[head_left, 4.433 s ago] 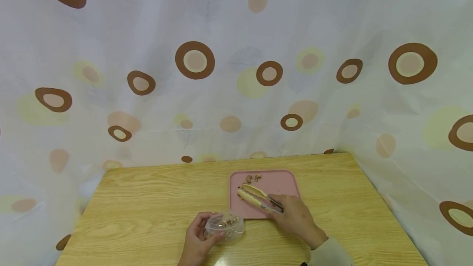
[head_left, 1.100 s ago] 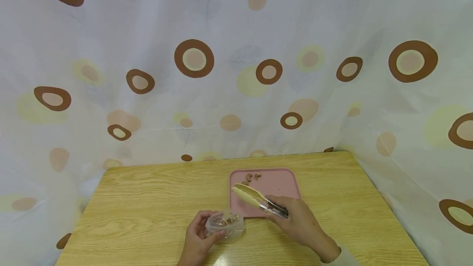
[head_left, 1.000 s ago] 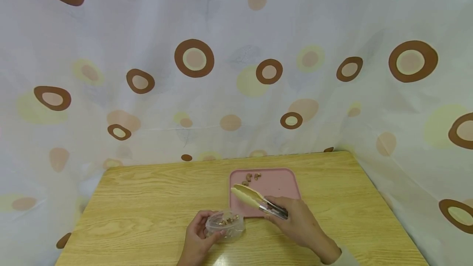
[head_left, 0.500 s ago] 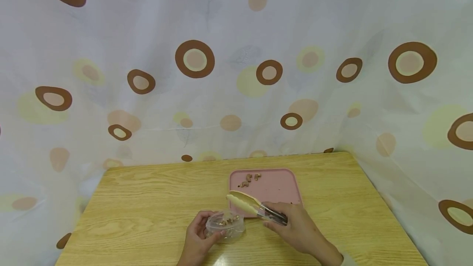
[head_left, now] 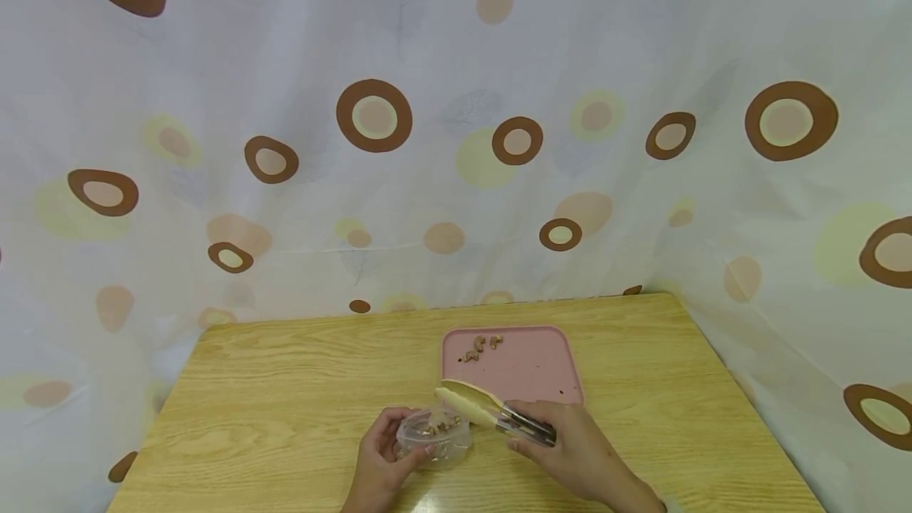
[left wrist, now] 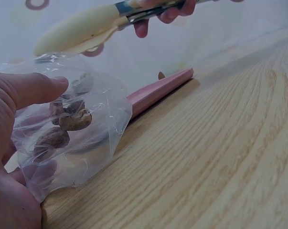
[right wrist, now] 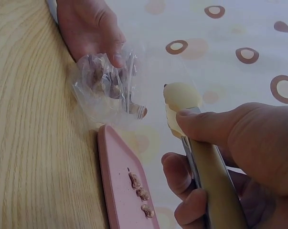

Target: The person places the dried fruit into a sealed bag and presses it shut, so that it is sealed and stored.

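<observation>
My left hand (head_left: 381, 454) holds a clear plastic bag (head_left: 447, 450) low over the table, its thumb on the near side. Several brown cashew nuts (left wrist: 76, 119) lie inside the bag. My right hand (head_left: 579, 446) grips tongs (head_left: 465, 405) with cream tips and metal handles. Those tips hang just above the bag's mouth, close together. In the right wrist view a small dark spot shows at the tip end; whether a nut sits between the tips I cannot tell. Three cashews (head_left: 479, 344) lie at the back left of the pink tray (head_left: 541, 362).
The wooden table (head_left: 299, 386) has the tray toward its back, right of the bag. A few dark crumbs (head_left: 561, 392) dot the tray. Behind and to the right hangs a white curtain (head_left: 427, 196) patterned with brown and yellow ovals.
The tongs have come off the tray's left part, moving toward me and slightly left to the bag, their tips closer together. My left hand and the bag have stayed put.
</observation>
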Action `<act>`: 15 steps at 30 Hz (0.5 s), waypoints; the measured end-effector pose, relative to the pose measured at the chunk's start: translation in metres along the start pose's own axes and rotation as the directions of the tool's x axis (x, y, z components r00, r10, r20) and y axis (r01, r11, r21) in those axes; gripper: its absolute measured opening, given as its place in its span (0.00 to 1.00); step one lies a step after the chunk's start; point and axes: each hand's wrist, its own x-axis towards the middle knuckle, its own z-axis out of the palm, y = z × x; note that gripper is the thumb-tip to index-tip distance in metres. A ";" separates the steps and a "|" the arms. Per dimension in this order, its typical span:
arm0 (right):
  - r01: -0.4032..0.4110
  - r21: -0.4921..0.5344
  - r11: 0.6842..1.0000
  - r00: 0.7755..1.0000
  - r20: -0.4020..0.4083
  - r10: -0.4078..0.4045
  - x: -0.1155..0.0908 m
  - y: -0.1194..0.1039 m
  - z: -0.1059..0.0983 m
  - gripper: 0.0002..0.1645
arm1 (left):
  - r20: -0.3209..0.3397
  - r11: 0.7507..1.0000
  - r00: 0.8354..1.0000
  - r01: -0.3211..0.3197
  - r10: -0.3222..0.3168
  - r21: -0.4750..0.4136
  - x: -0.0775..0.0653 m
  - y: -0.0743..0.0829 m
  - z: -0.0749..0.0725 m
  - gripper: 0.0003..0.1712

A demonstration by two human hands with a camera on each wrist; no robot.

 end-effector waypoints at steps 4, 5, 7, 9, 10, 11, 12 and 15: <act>-0.012 0.012 1.000 1.000 0.021 0.011 -0.002 0.000 0.002 0.30 | -0.005 1.000 1.000 0.005 -0.005 -0.002 0.000 0.000 0.001 0.30; -0.013 0.016 1.000 1.000 0.026 0.013 -0.002 0.000 0.002 0.30 | -0.006 1.000 1.000 0.008 -0.008 -0.001 0.000 0.000 0.001 0.30; -0.017 0.026 1.000 0.999 0.033 0.016 -0.003 0.000 0.004 0.30 | -0.005 1.000 1.000 0.012 -0.012 0.001 0.000 0.000 0.001 0.30; -0.018 0.035 0.999 0.999 0.037 0.017 -0.003 -0.001 0.005 0.30 | -0.005 1.000 1.000 0.012 -0.012 0.001 0.000 0.000 0.001 0.30; -0.018 0.038 0.999 0.999 0.039 0.017 -0.003 -0.001 0.005 0.30 | -0.005 1.000 1.000 0.010 -0.010 0.001 0.000 0.000 0.001 0.30; -0.018 0.042 0.999 0.999 0.040 0.016 -0.003 -0.001 0.006 0.30 | -0.004 1.000 1.000 0.008 -0.008 0.000 0.000 0.000 0.001 0.30; -0.016 0.043 0.999 0.999 0.041 0.014 -0.003 -0.001 0.006 0.30 | -0.003 1.000 1.000 0.003 -0.003 -0.001 0.000 0.001 0.001 0.30; -0.006 0.038 0.999 0.999 0.042 0.005 -0.002 -0.003 0.008 0.30 | 0.004 1.000 1.000 -0.008 0.008 -0.007 0.000 0.001 0.000 0.30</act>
